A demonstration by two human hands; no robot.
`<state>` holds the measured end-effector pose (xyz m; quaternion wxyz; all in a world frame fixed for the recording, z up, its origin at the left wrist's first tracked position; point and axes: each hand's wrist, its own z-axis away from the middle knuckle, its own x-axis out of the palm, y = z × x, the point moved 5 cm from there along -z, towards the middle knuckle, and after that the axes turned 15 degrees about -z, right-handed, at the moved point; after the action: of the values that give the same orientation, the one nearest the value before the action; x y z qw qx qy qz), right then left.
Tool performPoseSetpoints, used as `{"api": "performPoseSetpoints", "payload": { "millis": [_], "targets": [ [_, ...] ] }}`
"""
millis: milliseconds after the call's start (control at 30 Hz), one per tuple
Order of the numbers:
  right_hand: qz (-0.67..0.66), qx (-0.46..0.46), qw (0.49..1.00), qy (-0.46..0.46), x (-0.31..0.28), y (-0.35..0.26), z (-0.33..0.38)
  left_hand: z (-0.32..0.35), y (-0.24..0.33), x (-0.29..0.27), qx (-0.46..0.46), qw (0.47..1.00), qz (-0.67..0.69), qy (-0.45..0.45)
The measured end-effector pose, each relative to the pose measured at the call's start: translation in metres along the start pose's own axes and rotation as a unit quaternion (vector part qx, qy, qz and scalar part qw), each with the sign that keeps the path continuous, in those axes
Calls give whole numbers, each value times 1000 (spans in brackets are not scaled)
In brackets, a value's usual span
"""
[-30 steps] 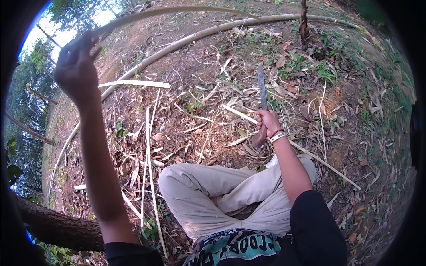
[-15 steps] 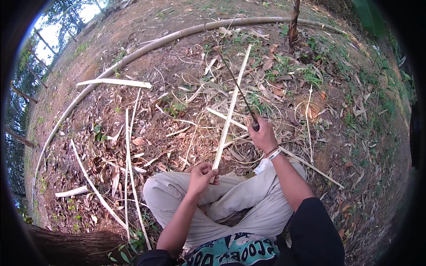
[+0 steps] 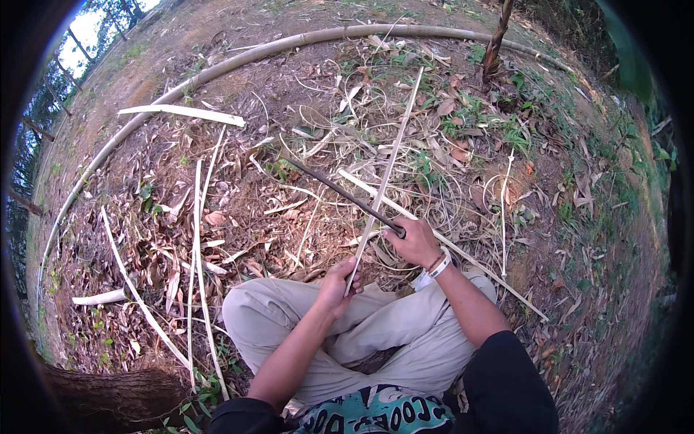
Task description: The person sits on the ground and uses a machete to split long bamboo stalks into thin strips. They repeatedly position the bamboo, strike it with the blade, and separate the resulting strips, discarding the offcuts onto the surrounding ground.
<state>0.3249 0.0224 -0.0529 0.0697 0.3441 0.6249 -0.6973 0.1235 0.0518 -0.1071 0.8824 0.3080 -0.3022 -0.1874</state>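
My left hand (image 3: 339, 289) is closed round the near end of a long pale bamboo strip (image 3: 400, 137), just above my crossed legs. The strip slants away from me, up and to the right. In my right hand (image 3: 418, 242) is the handle of a long, thin, dark-bladed knife (image 3: 332, 184). Its blade points to the far left and crosses the strip a little beyond my left hand. Whether the blade touches the strip, I cannot tell. Beneath them, another pale strip (image 3: 463, 257) lies slantwise on the ground.
Several split strips (image 3: 196, 253) lie at the left, with a broad pale piece (image 3: 184, 112) beyond them. A long bamboo pole (image 3: 289, 43) curves across the far side. A thin trunk (image 3: 496, 43) stands at the far right. A log (image 3: 108, 394) lies at the near left. Dry leaves and curled shavings litter the ground.
The knife has swung down and to the left, from pointing away to lying across the strip. My right hand has come lower and nearer. The held strip now shows a narrower face.
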Motion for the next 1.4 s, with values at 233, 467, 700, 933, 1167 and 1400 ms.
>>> {"api": "performPoseSetpoints", "payload": {
  "millis": [233, 467, 700, 933, 1167, 1400],
  "targets": [
    [56, -43, 997, -41, 9, -3, 3, -11, 0, -11, 14, 982, -174, 67],
    [90, -104, 990, 13, -7, -8, 9, 2, 34, 19, 3, 997, -72, 29],
    [-17, -110, 993, -31, 21, -26, 43, -19, 7, -2, -44, 994, 24, 95],
    [11, -94, 992, -79, 40, -22, 40, 0, 28, 2, 12, 990, -41, 132],
    [29, -52, 998, -5, 23, -10, 34, -4, 15, -6, 99, 969, -177, 141],
    [149, -17, 980, -132, 2, 20, 16, -17, 22, -50, 141, 931, -301, 149]
  ]
}}
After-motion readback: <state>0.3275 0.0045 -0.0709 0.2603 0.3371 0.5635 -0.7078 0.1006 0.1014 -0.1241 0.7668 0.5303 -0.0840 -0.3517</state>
